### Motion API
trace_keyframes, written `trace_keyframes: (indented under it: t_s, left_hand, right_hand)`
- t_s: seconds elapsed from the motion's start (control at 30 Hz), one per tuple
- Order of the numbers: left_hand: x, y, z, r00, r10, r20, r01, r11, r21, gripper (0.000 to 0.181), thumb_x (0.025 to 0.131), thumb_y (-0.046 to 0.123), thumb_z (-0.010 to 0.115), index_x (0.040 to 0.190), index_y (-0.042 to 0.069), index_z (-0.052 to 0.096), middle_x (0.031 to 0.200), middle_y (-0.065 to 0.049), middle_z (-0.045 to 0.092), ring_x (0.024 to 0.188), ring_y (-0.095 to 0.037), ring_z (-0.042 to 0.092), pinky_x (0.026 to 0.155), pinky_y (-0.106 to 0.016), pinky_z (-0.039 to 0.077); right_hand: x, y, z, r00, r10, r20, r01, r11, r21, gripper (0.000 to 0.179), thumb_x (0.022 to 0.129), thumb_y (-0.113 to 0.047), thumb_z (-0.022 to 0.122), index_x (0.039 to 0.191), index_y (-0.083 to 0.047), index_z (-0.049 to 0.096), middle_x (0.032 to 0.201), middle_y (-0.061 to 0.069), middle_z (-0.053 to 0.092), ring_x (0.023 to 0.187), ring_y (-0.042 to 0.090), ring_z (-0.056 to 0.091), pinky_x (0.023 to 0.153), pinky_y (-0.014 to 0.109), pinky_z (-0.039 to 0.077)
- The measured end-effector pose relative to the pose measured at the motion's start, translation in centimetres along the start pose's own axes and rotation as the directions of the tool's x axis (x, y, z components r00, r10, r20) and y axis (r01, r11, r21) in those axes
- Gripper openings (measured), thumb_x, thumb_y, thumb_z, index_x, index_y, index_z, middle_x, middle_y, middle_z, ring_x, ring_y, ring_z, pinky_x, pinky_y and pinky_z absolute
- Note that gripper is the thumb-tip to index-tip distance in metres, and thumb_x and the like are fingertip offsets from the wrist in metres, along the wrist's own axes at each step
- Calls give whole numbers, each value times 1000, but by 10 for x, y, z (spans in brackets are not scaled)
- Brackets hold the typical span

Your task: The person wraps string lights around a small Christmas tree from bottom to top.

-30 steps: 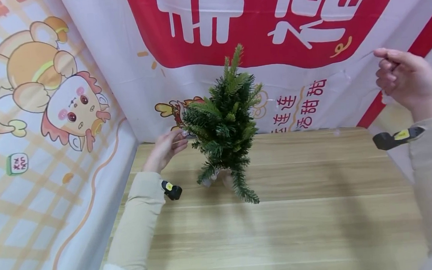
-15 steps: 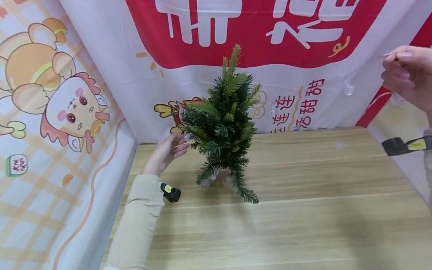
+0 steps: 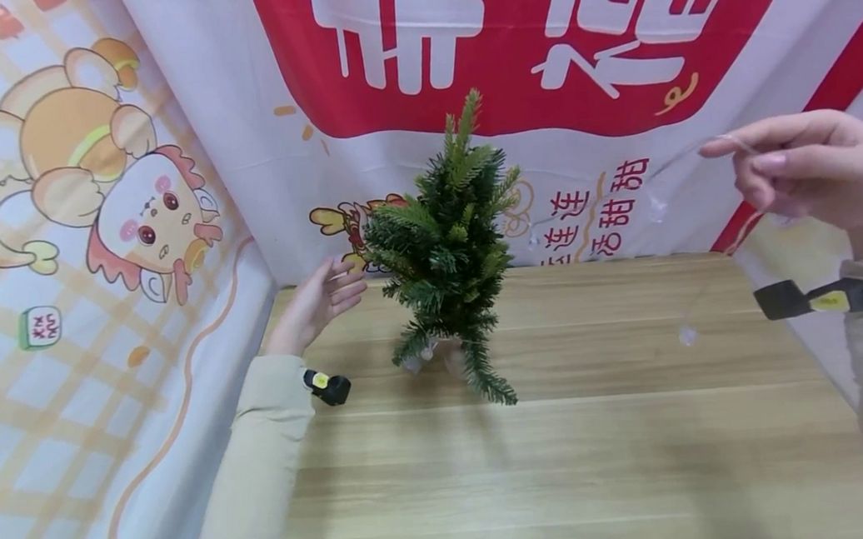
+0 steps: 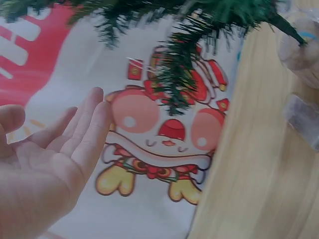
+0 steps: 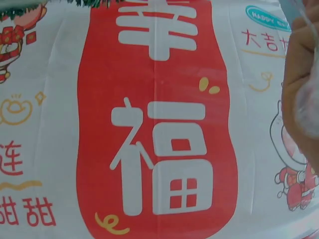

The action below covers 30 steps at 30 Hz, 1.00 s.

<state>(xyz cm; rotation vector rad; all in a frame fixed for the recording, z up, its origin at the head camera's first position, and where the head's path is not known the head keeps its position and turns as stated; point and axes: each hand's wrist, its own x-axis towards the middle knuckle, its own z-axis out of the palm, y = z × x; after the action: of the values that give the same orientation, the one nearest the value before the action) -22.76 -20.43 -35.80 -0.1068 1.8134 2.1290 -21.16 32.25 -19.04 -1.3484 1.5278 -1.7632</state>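
A small artificial Christmas tree (image 3: 445, 243) stands upright on the wooden table, its base (image 4: 301, 52) partly under the low branches. My left hand (image 3: 317, 302) is left of the tree, palm turned toward it, with fingers spread and nothing in them. In the left wrist view the left hand (image 4: 55, 154) is a little away from the branches. At the right, raised above the table, my right hand (image 3: 808, 168) holds thin clear string lights between thumb and fingers. Small clear bulbs (image 3: 656, 206) hang from the strand. A bulb (image 5: 306, 109) overlaps the right hand in the right wrist view.
Printed cloth (image 3: 581, 146) hangs behind the table, and another patterned cloth (image 3: 70, 370) runs along the left side. A small greyish block (image 4: 304, 119) lies beside the tree's base. The wooden tabletop (image 3: 565, 460) extends toward me.
My left hand has drawn slightly left, away from the branches, and its fingers have opened out. My right hand first moved right, then lowered and reached back left, index finger extended, the strand swinging.
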Motion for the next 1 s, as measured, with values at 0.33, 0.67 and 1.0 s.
trace_keyframes:
  t_s: [0.33,0.67,1.0]
  left_hand:
    - [-36,21,-2,991,131,9,-131,991,1,48,105,33,32,143,4,36,126,-3,63,99,-3,65,106,-27,46]
    - [-63,46,23,961,278,-5,-277,956,-93,21,101,27,45,113,15,57,101,6,68,89,-8,65,87,-20,55]
    - [-83,67,64,928,369,50,-366,929,-63,21,103,18,41,109,16,61,100,3,67,86,-10,64,84,-22,55]
  right_hand:
    - [10,-6,19,992,126,11,-125,987,-102,41,92,23,24,117,5,51,109,14,70,81,23,70,66,23,59]
    - [46,8,43,953,-192,234,171,979,108,42,95,9,37,137,10,38,102,18,62,119,29,56,105,31,47]
    - [49,7,57,929,-4,371,-26,997,74,93,88,20,41,147,-7,-26,124,19,45,118,31,50,96,34,54]
